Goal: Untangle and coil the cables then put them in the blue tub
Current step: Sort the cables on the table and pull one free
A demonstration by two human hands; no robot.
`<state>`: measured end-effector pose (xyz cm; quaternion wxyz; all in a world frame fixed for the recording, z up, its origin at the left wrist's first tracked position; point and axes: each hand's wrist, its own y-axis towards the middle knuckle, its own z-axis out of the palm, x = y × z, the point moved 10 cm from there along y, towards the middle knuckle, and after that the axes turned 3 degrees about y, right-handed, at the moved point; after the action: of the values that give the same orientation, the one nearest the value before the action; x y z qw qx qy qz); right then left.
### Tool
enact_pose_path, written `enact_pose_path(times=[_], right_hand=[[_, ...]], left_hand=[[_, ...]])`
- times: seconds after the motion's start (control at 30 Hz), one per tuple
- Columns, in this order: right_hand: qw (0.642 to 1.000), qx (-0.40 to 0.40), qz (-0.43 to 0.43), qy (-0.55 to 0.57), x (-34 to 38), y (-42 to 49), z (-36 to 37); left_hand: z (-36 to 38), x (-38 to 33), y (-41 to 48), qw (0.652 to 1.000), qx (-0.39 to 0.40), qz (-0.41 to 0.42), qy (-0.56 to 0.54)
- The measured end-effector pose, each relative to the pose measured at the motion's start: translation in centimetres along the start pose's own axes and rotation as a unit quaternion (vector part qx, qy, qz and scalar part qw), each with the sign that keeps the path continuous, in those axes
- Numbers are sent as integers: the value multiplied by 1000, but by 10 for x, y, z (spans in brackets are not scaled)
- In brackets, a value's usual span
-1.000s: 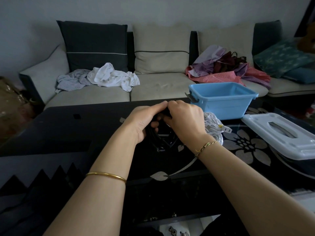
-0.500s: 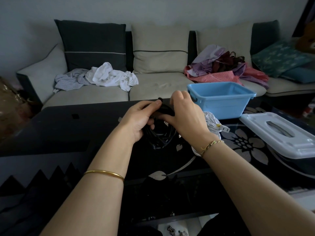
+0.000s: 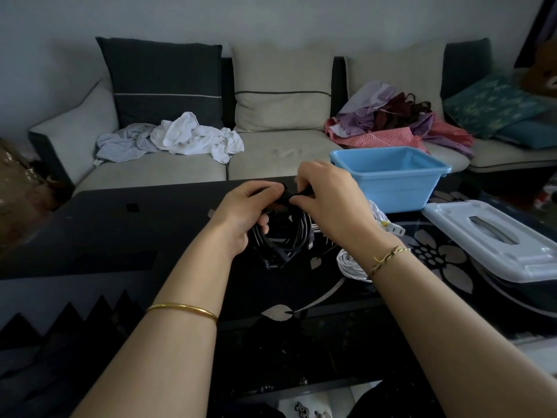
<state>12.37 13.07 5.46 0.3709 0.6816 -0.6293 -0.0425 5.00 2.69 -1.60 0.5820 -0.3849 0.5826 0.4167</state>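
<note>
Black cable [image 3: 283, 239]: gathered in loops, held in front of the person above the table [image 3: 120, 224], on the near left of the tub [image 3: 391, 191]. The lower loops hang down; I can't tell whether they touch the glass.

Left hand [image 3: 241, 212]: fingers curled round one side of the bundle, thumb over the top. Right hand [image 3: 331, 200]: pinches a short black strand at the top of the coil, thumb against fingertips. I can't make out whether that strand is the loose end or a plug.

Risks, as judged:
- The coil looks bound only by the left hand's grip. If that grip slackens while the strand is being worked, the stiff loops would likely spring open and re-tangle.
- If the pinched strand slips, any wrap round the bundle comes undone.
- White cable [image 3: 351, 263] lies on the table just under and behind the right wrist, plug end toward the tub. A sweep of that forearm could drag it, or a hanging black loop could catch it.
- The tub's near rim stands higher than the bundle's lower loops. A low carry could snag loops on it.

Room:
- The tub is open-topped and looks empty, near the right hand.
- The lid [image 3: 497, 239] lies to the right, apart from the tub.
- Left of the hands the table is dark and bare, with the sofa [image 3: 150, 173] beyond its far edge.
- The near table edge is below the forearms.
</note>
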Motion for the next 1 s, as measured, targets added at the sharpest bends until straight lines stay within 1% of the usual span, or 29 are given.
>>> enact_pose_path(times=[0.13, 0.33, 0.63, 0.73, 0.8, 0.87, 0.93, 1.0], right_hand=[[994, -18, -1, 104, -3, 1, 3], [986, -34, 25, 163, -9, 4, 5], [992, -12, 6, 129, -2, 5, 5], [992, -12, -1, 127, 1, 7, 5], [991, -16, -9, 133, 4, 7, 4], [990, -21, -13, 138, 6, 7, 5], [990, -24, -20, 137, 7, 7, 6], [990, -25, -26, 134, 9, 6, 8]], left_hand=[[3, -4, 1, 1000, 11, 22, 16], [4, -8, 2, 999, 14, 37, 17], [3, -6, 0, 1000, 9, 20, 5], [3, -3, 0, 1000, -3, -7, 2], [3, 1, -1, 999, -16, -38, -10], [0, 3, -3, 997, -47, -61, -23], [-5, 6, -2, 995, -75, -69, -2], [-5, 9, -1, 995, -76, -69, 8]])
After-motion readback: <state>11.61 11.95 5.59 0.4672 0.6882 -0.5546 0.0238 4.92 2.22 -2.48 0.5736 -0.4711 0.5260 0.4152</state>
